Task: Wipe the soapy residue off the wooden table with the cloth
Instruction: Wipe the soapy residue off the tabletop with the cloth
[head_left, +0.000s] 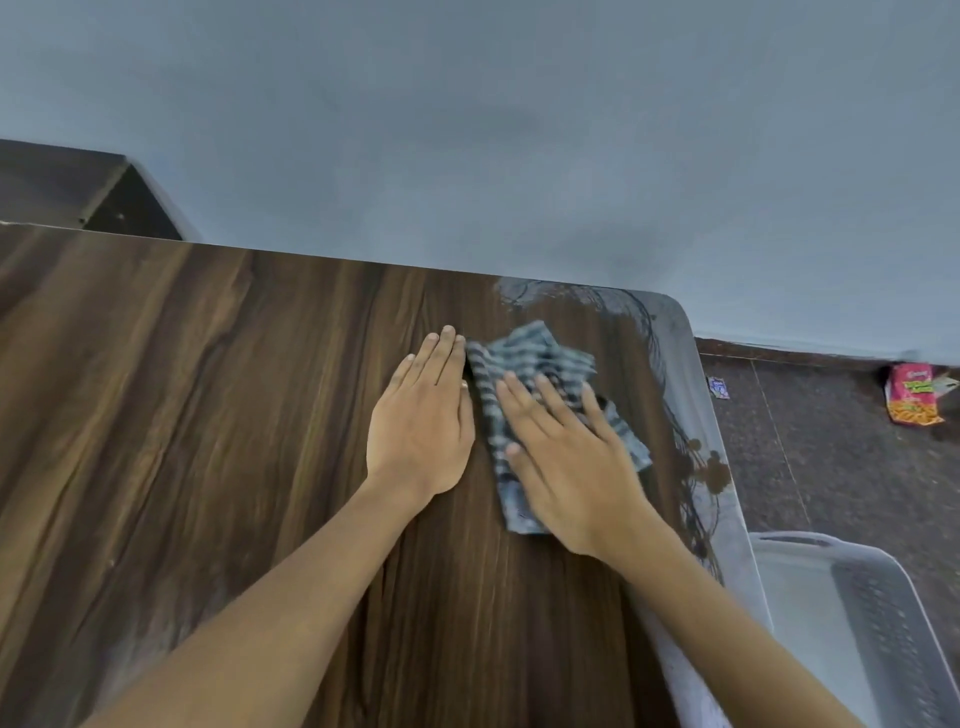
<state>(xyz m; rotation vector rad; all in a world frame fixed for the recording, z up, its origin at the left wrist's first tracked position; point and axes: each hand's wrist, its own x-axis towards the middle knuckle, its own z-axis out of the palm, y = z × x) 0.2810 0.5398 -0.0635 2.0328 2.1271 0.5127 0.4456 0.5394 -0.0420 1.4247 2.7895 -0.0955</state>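
A dark wooden table (208, 415) fills the lower left of the head view. A crumpled grey-and-white striped cloth (540, 364) lies on it near the far right corner. My right hand (566, 457) presses flat on the cloth, fingers spread. My left hand (423, 415) lies flat on the bare wood just left of the cloth, its fingertips touching the cloth's edge. A whitish soapy film (701, 415) with dark streaks and blobs runs along the table's right edge and far right corner.
A blue-grey wall (467, 130) stands behind the table. A dark cabinet (78, 187) sits at the far left. On the dark floor to the right lie a red snack packet (911, 395) and a small wrapper (718, 387). A white plastic basket (857, 623) stands beside the table's right edge.
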